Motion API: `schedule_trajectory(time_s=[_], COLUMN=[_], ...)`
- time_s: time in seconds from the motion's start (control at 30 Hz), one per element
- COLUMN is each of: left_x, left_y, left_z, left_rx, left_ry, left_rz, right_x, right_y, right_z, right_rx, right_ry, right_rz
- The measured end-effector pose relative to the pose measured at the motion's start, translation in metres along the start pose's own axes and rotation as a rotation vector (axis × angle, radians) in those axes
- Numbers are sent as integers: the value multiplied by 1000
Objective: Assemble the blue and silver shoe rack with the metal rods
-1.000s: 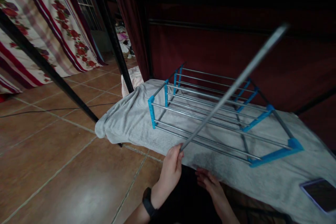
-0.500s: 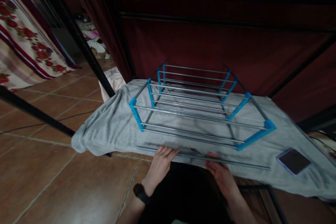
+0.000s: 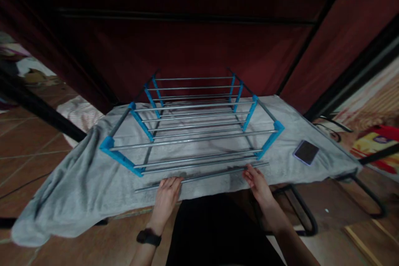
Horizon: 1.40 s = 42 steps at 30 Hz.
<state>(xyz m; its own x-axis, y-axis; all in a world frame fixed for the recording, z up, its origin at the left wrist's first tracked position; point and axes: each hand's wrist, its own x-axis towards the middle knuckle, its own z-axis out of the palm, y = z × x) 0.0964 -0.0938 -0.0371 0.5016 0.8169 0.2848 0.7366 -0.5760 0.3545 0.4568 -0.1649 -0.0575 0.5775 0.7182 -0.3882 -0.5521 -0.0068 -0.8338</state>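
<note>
Loose metal rod (image 3: 208, 176) lies flat along the near edge of a grey blanket (image 3: 77, 183), just in front of a blue-jointed metal rack (image 3: 199, 133) and roughly parallel to its bars. Left hand (image 3: 168, 187) rests palm down with its fingers stretched flat over the rod's left part, not curled around it. Right hand (image 3: 257, 176) touches the rod near its right end with loosely spread fingertips. A black watch (image 3: 149, 237) sits on the left wrist. A phone (image 3: 306, 151) lies on the blanket to the right of the rack, apart from it. Dark red fabric (image 3: 187, 50) hangs on the far side.
</note>
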Motion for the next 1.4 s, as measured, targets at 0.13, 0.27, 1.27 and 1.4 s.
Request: schedule_trajectory(time_s=[0.13,0.27,1.27,1.4], left_x=[5,5,-5,-6], left_y=[-15,-23,-47,-48], left_z=[5,6,38,40], left_rx=[63,60,171,174], left_ry=[30,10,180,177], left_rz=[22,67,51,44], right_x=[12,22,40,39], right_y=[-6,-10,5,6], right_z=[1,-1,-20,-19], right_rx=[10,48,137,154], right_ry=[47,50,-5,22], right_rz=[-49,-49,-87,-101])
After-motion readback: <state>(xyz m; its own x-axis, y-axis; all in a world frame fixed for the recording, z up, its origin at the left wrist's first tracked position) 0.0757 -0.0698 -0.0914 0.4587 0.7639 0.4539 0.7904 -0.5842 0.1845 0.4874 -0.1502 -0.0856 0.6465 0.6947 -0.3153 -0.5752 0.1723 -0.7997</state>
